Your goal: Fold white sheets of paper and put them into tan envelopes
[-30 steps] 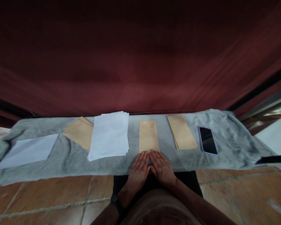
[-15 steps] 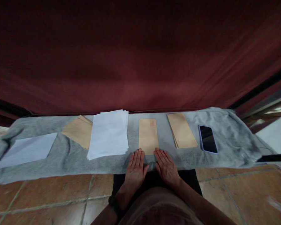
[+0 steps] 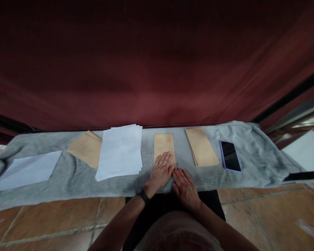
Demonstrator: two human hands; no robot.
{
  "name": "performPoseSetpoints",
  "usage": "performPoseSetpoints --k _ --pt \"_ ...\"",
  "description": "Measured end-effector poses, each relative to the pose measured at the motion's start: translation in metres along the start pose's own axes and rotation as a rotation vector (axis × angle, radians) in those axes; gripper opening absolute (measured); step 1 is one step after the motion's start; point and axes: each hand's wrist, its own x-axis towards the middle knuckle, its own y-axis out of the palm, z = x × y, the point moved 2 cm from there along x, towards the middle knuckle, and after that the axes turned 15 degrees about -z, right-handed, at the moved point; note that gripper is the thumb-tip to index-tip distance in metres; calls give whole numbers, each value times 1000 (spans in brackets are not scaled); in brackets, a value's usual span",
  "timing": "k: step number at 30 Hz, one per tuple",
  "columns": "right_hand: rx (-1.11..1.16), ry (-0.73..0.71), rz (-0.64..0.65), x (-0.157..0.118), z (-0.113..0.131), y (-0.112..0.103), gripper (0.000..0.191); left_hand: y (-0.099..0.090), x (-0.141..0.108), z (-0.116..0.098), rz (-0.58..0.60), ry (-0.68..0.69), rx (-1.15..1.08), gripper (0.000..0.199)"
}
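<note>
A single brown envelope point(image 3: 163, 143) with a small red print lies upright in front of me on the grey cloth point(image 3: 183, 153). My left hand point(image 3: 162, 170) rests flat over its lower part, fingers stretched out, covering that end. Beside it, my right hand point(image 3: 185, 186) lies flat at the envelope's lower right corner, fingers extended and nothing held. To the right is a small stack of brown envelopes point(image 3: 202, 146). On the left sit a stack of white paper point(image 3: 120, 151) and, partly under it, more brown envelopes point(image 3: 86, 148).
A phone point(image 3: 230, 156) in a purple case lies right of the envelope stack. Another white sheet point(image 3: 28, 170) is at the far left of the cloth. A dark red surface point(image 3: 146, 101) rises behind the cloth; tiled floor point(image 3: 54, 219) shows below.
My left hand has moved forward and to the right, from the envelope's lower left corner onto its lower part. My right hand has stayed nearly in place.
</note>
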Motion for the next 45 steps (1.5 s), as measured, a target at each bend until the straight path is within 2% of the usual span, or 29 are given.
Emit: performPoseSetpoints --k 8,12,15,21,29,33,38,45 --pt "14 16 19 4 0 -3 53 22 80 30 49 -25 -22 58" --pt "1 21 29 4 0 -3 54 24 99 37 65 -2 -38 59" --pt "3 14 27 4 0 -2 55 25 102 39 79 -15 -47 58" --pt "28 16 6 3 -1 -1 53 21 82 37 131 31 -85 55" --pt "16 -2 -18 0 -2 2 58 5 43 24 206 115 -126 55" --pt "10 -1 -26 -3 -2 3 59 -7 23 17 184 143 -145 55" --pt "16 1 -20 -3 -2 3 51 -23 1 5 153 144 -142 54" --pt "14 -19 -15 -1 -2 2 53 -27 -29 -5 95 173 -94 67"
